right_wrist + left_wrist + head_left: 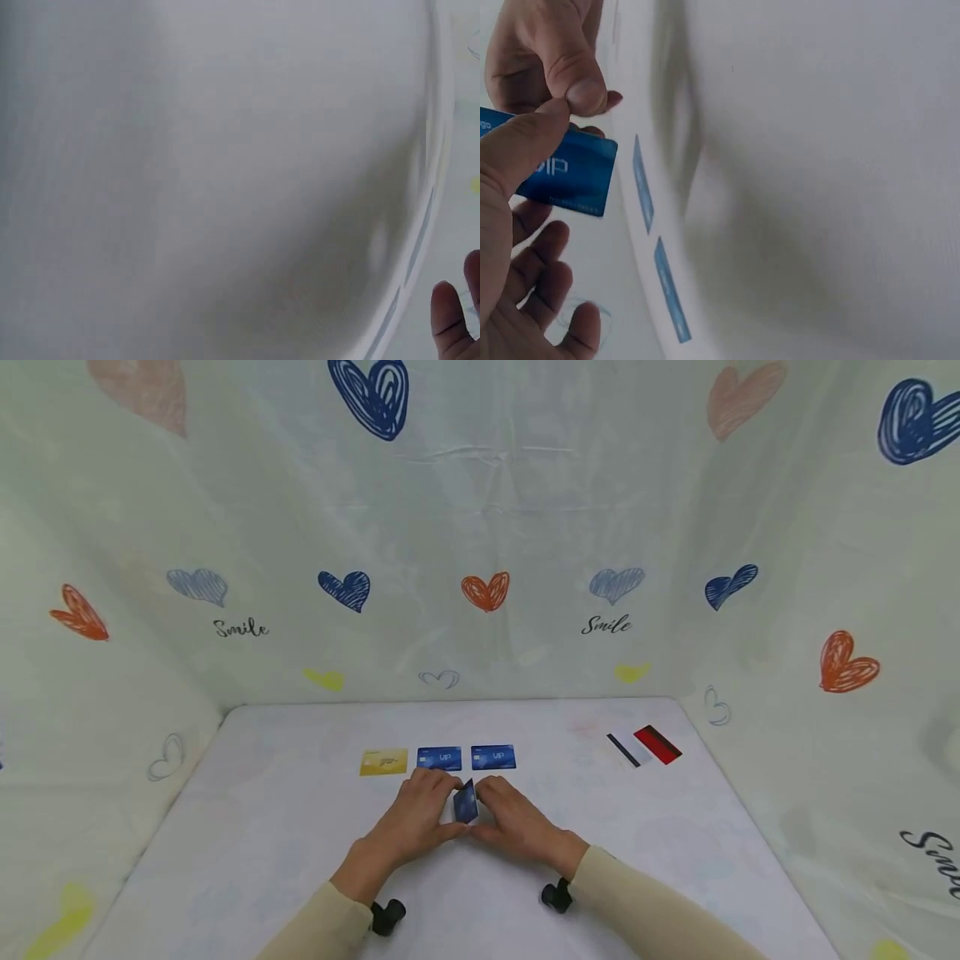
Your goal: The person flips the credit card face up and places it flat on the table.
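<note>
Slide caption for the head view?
Left hand holding a blue card, right hand beside it; three cards in a row beyond, white card and red card at right.

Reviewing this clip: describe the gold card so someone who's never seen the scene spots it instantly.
On the white table, just beyond the left hand and right hand, lies a row of three cards. Go to its left end, as seen from the head camera. The gold card sits there, yellow-gold where its two row neighbours are blue VIP cards.
</note>
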Available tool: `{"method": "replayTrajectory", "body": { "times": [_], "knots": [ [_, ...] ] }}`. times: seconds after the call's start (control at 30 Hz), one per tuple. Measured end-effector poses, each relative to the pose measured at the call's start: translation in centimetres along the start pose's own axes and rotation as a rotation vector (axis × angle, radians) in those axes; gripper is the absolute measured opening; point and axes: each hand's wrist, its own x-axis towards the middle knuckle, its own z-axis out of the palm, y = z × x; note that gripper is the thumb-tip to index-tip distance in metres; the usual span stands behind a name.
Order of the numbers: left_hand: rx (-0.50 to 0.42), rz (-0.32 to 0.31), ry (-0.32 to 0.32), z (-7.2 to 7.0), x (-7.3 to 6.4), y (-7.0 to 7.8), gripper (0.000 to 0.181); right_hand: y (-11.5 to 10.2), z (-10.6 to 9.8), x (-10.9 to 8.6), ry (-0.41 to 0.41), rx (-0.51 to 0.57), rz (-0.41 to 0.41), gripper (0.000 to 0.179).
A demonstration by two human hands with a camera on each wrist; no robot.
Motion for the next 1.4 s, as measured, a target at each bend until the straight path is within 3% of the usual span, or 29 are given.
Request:
{"method": "replayTrajectory", "body": {
  "times": [0.17, 0.47, 0.93, 1.17, 1.4],
  "knots": [
    [0.130, -0.082, 0.005, 0.3, -0.3, -0.4, 0.069, -0.3, -0.5, -0.2, 0.037, -0.126, 0.026, 0.063],
    [0.214, -0.097, -0.004, 1.1, -0.2, -0.9, 0.071, -0.2, -0.4, 0.1, 0.145, -0.388, -0.121, 0.074],
    [0.259, -0.070, -0.004, 1.5, -0.9, -1.4, 0.068, 0.4, 0.8, 0.1, 0.123, -0.450, -0.139, 0.060],
    [0.285, -0.086, -0.018, 1.6, -1.3, -1.8, 0.068, 0.6, 1.0, -0.2, 0.058, -0.404, -0.085, 0.058],
    [0.278, -0.103, -0.052, 1.6, -1.6, -2.0, 0.068, 0.5, 1.0, 0.2, -0.021, -0.427, -0.089, 0.059]
  ]
}}
